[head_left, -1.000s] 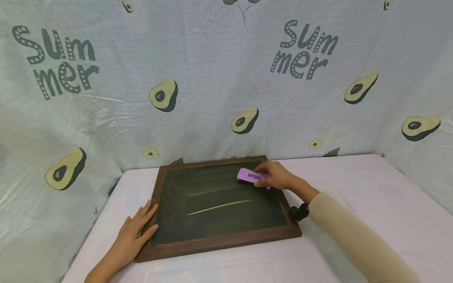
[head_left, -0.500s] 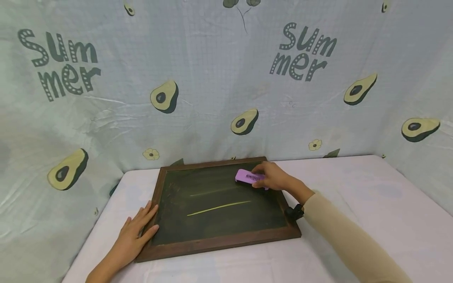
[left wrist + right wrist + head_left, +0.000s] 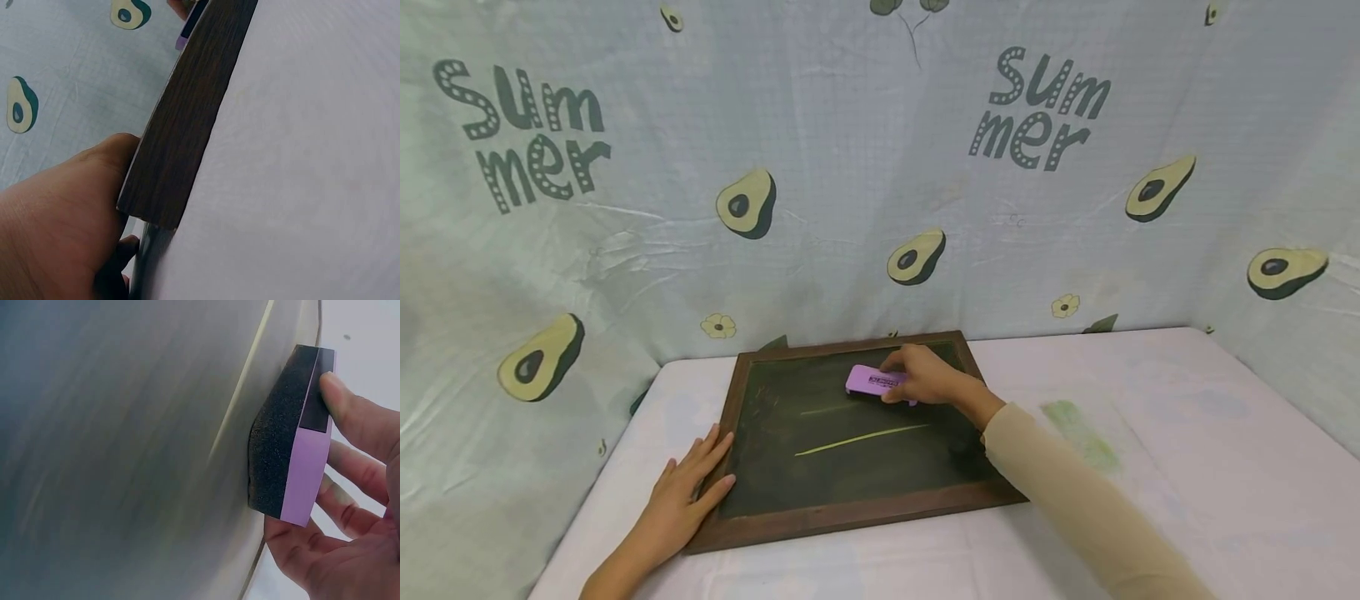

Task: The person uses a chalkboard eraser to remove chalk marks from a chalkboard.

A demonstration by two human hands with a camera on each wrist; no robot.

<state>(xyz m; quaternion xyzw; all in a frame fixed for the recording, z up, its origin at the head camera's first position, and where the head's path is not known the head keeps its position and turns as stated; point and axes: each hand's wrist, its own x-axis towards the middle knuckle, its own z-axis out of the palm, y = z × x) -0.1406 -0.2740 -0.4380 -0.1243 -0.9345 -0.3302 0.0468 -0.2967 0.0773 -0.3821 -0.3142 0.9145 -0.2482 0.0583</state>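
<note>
The right hand (image 3: 928, 379) holds the purple eraser (image 3: 874, 381) on the chalkboard (image 3: 850, 433) near the counter's back edge. The left hand (image 3: 688, 498) lies flat on the frame (fingers straight). The top line looks half rubbed out; the yellow line (image 3: 865, 439) is left.

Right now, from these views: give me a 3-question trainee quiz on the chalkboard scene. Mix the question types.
1. True or false: the right hand grips the purple eraser on the chalkboard.
2. The left hand rests on: A) the eraser B) the board's wooden frame C) the backdrop.
3. Fill in: the brighter chalk line is ___ in colour.

Key: 1 true; 2 B; 3 yellow.
</note>
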